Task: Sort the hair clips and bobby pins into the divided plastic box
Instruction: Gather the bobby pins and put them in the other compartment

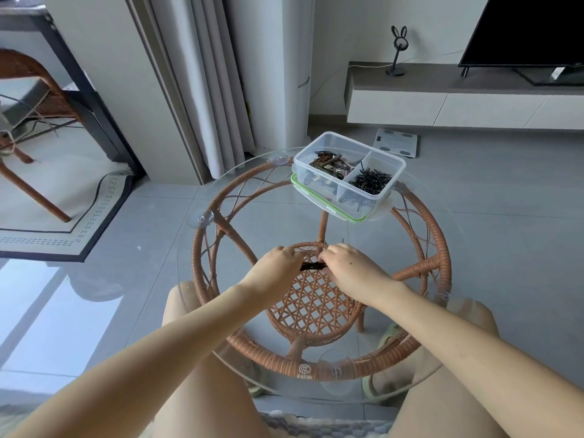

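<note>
A clear divided plastic box [392, 162] stands at the far side of the round glass table [202, 298]. Its left compartment holds brown and dark hair clips [328, 165]; the right one holds a heap of black bobby pins [369, 181]; a near compartment holds more thin pins. Over the table's middle, my left hand [278, 263] and my right hand [347, 267] meet, both pinching a small black bundle of bobby pins [313, 266] between them. A single black pin [343, 241] lies on the glass just beyond my right hand.
The box sits on its green-rimmed lid [316, 200]. The glass top rests on a rattan frame [439, 248] with a woven lower shelf. A TV unit, a scale on the floor, curtains and a chair on a rug stand around. My knees are under the near edge.
</note>
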